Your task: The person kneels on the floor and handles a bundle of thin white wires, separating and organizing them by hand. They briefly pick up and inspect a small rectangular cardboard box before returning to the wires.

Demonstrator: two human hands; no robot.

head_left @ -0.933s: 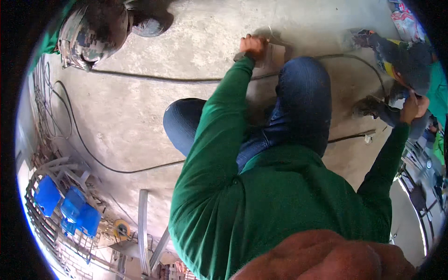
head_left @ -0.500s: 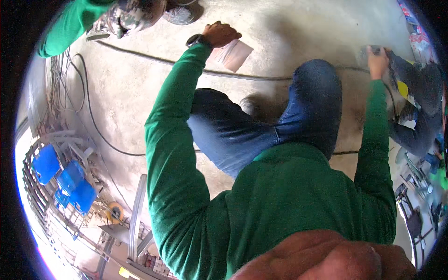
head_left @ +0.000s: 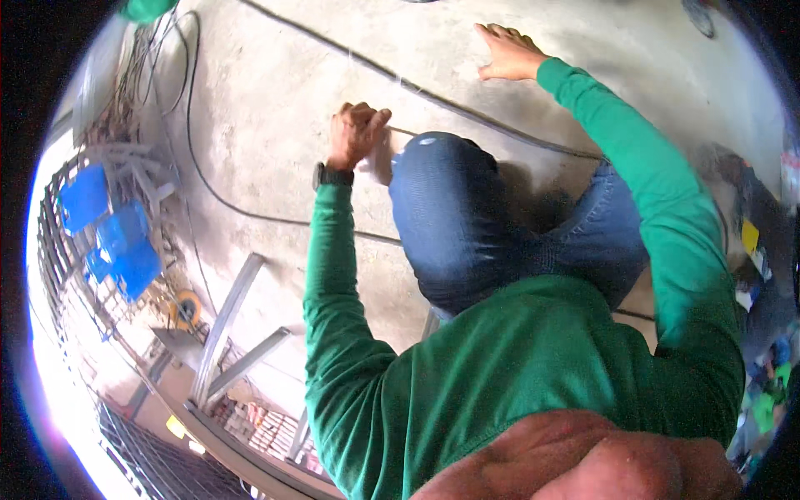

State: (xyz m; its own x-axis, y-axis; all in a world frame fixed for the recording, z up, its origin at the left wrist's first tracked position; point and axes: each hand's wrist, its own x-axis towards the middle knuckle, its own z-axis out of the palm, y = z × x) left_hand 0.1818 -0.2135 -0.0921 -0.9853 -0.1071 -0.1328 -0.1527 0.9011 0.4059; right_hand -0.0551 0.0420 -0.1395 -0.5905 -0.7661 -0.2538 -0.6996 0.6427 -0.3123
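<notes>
In the head view, taking the picture as a clock face, the person's left hand (head_left: 357, 137) is between eleven and twelve o'clock, its fingers curled in tightly around the edge of a pale pinkish-beige flat piece (head_left: 381, 162), which hangs on the knee side of the fist and is partly hidden; its material is hard to tell. A dark wristwatch (head_left: 335, 176) sits on that wrist, at the end of a green long sleeve (head_left: 332, 250). The right hand (head_left: 512, 57) is at one o'clock, fingers and thumb spread well apart, with nothing in its grasp, over the grey-beige concrete floor (head_left: 275, 108). A thick black cable (head_left: 467, 119) runs across the floor from eleven o'clock toward two, passing between the hands. The person's blue denim trousers (head_left: 454, 217) fill the middle, one bent knee just beside the flat piece. At ten o'clock lie loose loops of thin dark cable (head_left: 193, 75); at nine, bright blue angular panels (head_left: 125, 237); at eight, long grey metal bars (head_left: 227, 325), with a yellow-orange round wheel-like thing (head_left: 187, 308) near them. At three o'clock, a co-worker's dark trousers (head_left: 767, 292) show, blurred.
</notes>
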